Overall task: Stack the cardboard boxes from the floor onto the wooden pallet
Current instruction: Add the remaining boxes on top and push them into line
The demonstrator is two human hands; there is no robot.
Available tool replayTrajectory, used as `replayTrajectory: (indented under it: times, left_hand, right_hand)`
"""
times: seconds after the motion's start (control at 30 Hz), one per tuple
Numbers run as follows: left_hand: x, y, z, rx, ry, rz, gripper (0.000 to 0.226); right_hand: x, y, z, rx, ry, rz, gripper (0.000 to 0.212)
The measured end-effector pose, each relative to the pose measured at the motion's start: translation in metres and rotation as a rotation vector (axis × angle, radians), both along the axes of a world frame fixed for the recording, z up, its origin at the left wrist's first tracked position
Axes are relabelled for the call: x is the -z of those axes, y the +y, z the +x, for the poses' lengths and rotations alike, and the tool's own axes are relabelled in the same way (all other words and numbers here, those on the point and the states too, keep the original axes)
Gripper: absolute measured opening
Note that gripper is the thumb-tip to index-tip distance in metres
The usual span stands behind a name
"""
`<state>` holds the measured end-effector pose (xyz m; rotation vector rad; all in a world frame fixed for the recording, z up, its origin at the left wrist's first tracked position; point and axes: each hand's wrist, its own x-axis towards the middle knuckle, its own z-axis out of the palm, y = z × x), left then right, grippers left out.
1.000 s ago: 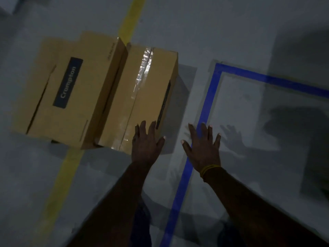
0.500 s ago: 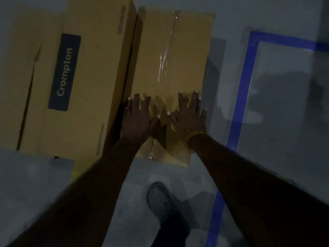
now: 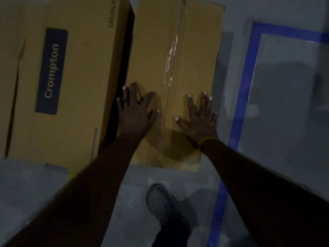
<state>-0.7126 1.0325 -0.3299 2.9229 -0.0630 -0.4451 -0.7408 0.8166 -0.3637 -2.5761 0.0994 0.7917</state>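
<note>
The left hand (image 3: 136, 113) and right hand (image 3: 199, 118) lie spread, fingers straight, over the flat top of a smooth brown cardboard box (image 3: 170, 50) on the grey floor (image 3: 284, 122), either side of its glossy clear tape seam (image 3: 173, 56). Just beside it on the left lies a longer printed box (image 3: 71, 86), with a dark gap between. Both are closed, contents unseen.

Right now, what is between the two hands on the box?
In the head view, the left hand and right hand are spread over the taped box. Between them runs its clear tape seam.
</note>
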Motion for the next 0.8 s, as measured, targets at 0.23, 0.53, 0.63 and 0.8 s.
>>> replayTrajectory:
  times: [0.23,0.53,0.63,0.8]
  left_hand:
    - [-0.013,-0.022,0.003,-0.089,-0.065,-0.022,0.074]
    - [-0.036,-0.071,-0.007,-0.221,-0.111,0.024,0.073]
    - [-0.054,-0.099,-0.012,-0.238,-0.107,-0.002,0.068]
    - [-0.088,-0.168,-0.03,-0.229,-0.114,-0.027,0.065]
  right_hand:
    - [-0.006,-0.027,-0.002,0.179,0.027,0.149,0.099]
    - [-0.034,-0.037,0.003,0.308,-0.22,0.095,0.081]
    - [-0.053,-0.068,0.002,0.291,-0.246,0.094,0.076]
    - [-0.093,-0.137,-0.012,0.245,-0.238,0.02,0.077]
